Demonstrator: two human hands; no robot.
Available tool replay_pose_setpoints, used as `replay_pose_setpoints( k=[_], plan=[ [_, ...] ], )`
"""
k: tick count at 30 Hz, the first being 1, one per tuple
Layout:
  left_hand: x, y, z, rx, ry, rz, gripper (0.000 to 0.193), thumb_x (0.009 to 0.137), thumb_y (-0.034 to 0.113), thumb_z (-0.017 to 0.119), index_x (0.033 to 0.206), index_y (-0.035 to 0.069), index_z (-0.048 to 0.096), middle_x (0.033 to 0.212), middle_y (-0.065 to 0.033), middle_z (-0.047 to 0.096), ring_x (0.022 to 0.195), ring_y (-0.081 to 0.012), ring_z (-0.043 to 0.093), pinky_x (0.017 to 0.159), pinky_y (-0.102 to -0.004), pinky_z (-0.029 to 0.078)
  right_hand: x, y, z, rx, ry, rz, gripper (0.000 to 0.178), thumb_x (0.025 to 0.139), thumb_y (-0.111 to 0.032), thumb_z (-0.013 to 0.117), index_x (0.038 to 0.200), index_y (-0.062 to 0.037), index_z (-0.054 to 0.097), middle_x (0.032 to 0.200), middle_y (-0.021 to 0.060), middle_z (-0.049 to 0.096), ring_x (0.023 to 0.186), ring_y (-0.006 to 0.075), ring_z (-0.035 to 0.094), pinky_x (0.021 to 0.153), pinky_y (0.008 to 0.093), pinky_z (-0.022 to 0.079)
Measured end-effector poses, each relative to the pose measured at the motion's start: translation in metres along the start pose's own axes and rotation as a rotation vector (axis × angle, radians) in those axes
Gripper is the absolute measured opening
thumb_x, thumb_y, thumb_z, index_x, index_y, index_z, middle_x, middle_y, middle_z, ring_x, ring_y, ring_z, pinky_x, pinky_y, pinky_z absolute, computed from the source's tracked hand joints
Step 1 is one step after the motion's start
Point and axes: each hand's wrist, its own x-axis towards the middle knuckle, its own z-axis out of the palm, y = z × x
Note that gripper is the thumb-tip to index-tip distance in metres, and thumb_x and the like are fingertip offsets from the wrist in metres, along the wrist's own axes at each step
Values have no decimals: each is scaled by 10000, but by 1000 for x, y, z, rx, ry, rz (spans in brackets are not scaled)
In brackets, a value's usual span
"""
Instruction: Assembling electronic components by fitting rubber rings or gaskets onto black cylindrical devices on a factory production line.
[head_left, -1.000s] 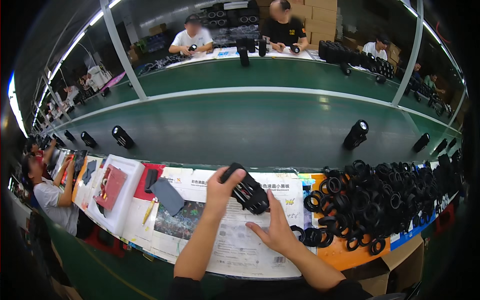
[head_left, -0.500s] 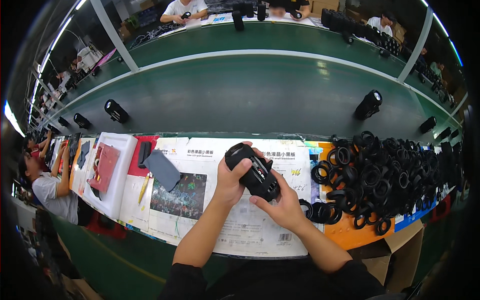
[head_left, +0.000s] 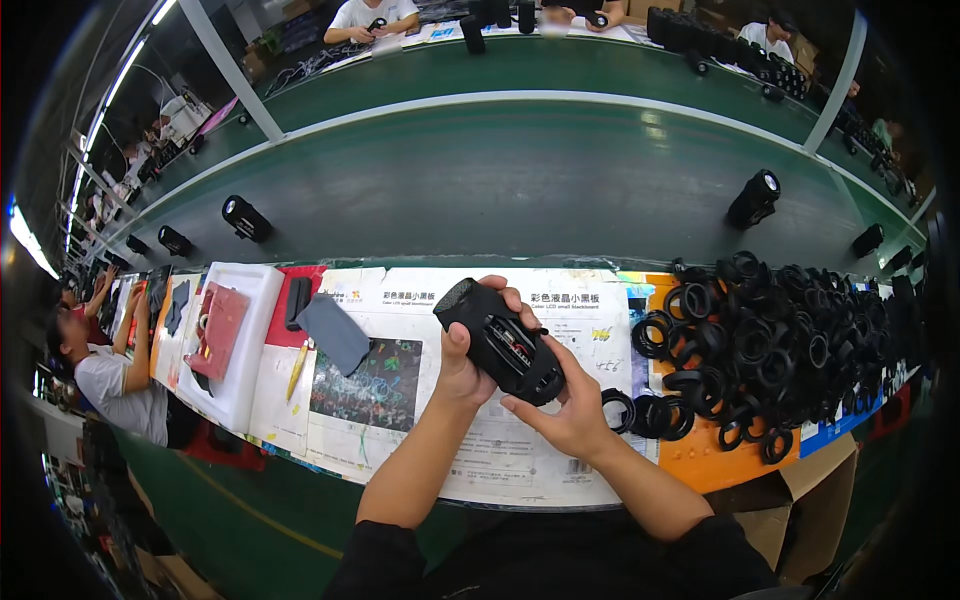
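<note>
Black cylindrical device of plastic-looking casing, with an opening along its side: held in both my hands above the counter, to the left of the heap of black, hollow plastic-looking rings, which I take as the landmark. The device is clear of the heap.

Axis: tilted across my view, one end pointing up and to the left, away from the heap, the other down and to the right, towards it. The opening faces me; pale and red detail shows inside, too small to identify.

Left hand: grasping. Thumb on the near side, fingers curled over the far side, the palm on the side away from the heap.

Right hand: cupped about the lower end, thumb on the near side, fingertips on the far side; the pressure I cannot tell. This is the hand nearer the heap, and it lies between the device and the heap's left edge.

Surroundings: well left of the heap lie a dark grey flat cloth-like piece and, further left, a white foam tray with a red object in it. Another black cylinder rests beyond the heap.
</note>
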Motion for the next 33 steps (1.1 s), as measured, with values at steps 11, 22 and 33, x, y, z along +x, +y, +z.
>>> replay_pose_setpoints(
  k=[11,22,33],
  plan=[
    [-7,-7,11,73,40,17,712,919,431,879,1408,30,552,1196,-139,660,1132,-287,721,963,-431,656,-4,1,7,130,61,61,901,907,-146,934,1593,101,406,1462,238,626,1337,264,671,1131,387,563],
    [-5,-11,5,37,29,-40,684,907,396,875,1392,28,563,1188,-146,667,1117,-293,721,974,-456,651,-5,3,6,60,88,40,868,914,-165,924,1587,79,434,1432,224,648,1311,264,679,1115,384,553],
    [-2,-11,-3,126,22,-99,697,932,555,843,1372,91,565,1135,-79,626,1073,-251,677,983,-415,605,-3,-16,-3,-100,30,134,940,928,-352,919,1617,36,410,1442,236,648,1359,288,654,1143,403,522]
  ],
)
